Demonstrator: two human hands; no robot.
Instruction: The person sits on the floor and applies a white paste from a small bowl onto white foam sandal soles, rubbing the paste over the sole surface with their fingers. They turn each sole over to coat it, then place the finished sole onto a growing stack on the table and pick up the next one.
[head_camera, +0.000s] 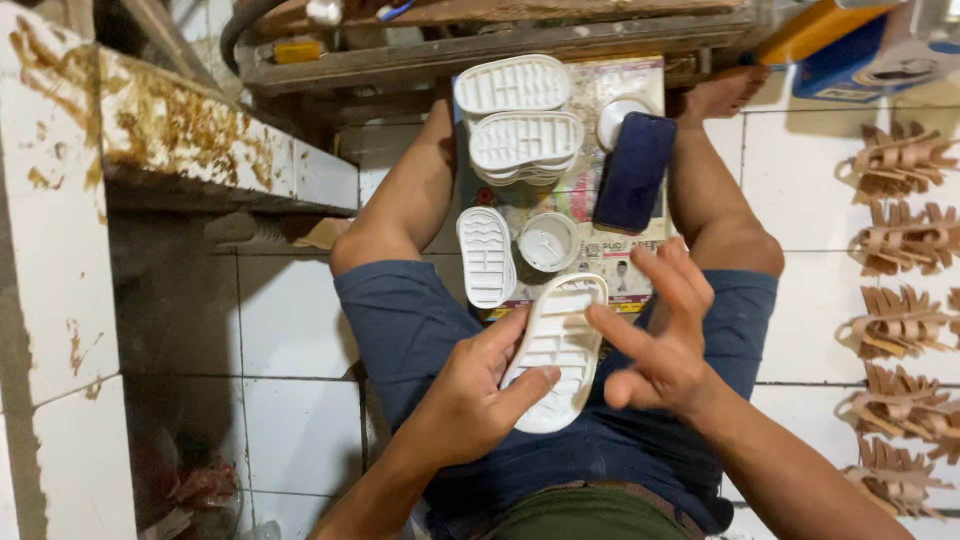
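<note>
Left hand (470, 395) grips white sole (557, 345); right hand (660, 340) spread wide — phone (634, 172), probably small tub (549, 241) beyond.

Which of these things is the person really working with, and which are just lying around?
In use:
- white shoe sole, gripped by the left hand
- right hand, open, index finger on the sole
- spare white soles
- small white pot

Lying about:
- dark phone
- tan sandal straps on the tiles
- stained ledge

Matt white rubbery sole (556, 350) with ribbed tread. Glossy dark glass phone (633, 172). Glazed white floor tiles (300, 430), smooth. Blue cloth shorts (400, 320). Tan leathery straps (900, 160). Rough, stained wooden bench (480, 45).
</note>
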